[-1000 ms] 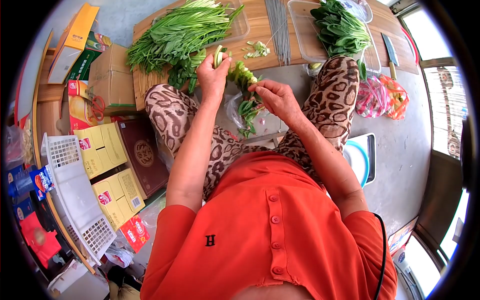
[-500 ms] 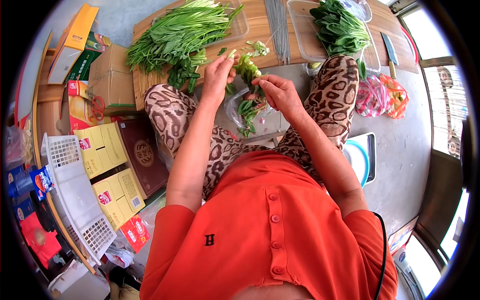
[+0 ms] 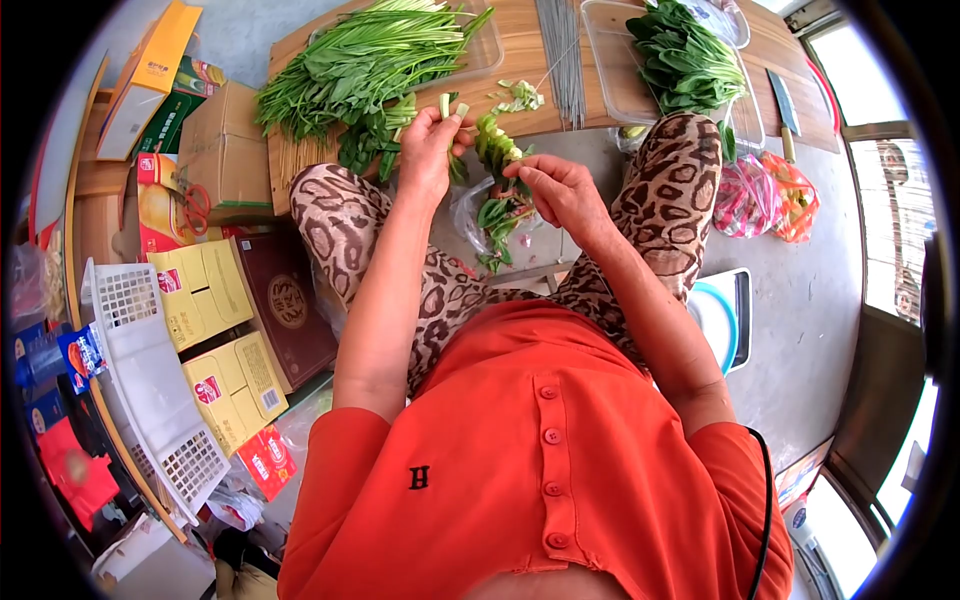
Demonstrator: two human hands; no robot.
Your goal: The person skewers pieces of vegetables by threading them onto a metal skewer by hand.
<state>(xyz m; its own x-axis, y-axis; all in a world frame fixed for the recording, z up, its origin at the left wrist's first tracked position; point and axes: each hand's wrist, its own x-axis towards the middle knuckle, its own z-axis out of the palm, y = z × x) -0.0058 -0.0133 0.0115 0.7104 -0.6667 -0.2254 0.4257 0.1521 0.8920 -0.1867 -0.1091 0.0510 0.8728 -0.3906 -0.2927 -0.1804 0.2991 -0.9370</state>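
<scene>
Pale green cut stems (image 3: 446, 104) stick up from my left hand (image 3: 426, 160), whose fingers are closed around them. Beside it, on the right, my right hand (image 3: 562, 196) is closed in a pinch; what its fingertips hold is too small to make out. Between and below both hands lies a strip of green leaf and stem trimmings (image 3: 497, 145), close to my right fingertips. Lower leaves (image 3: 495, 215) rest by a clear plastic bag (image 3: 466, 215) between my knees. Small chopped pieces (image 3: 522, 96) sit on the wooden board (image 3: 515, 50) ahead.
A large heap of long-stemmed greens (image 3: 375, 60) and a tray of spinach-like leaves (image 3: 685, 60) flank a bundle of thin metal skewers (image 3: 562, 60). A knife (image 3: 783, 100) lies at the right. Scissors (image 3: 196, 210), boxes (image 3: 220, 395) and a white basket (image 3: 150, 370) crowd the left.
My left hand has tipped slightly, and two stem ends now show above its fingers. My right hand has shifted slightly downward, still pinched. The view has moved a little.
</scene>
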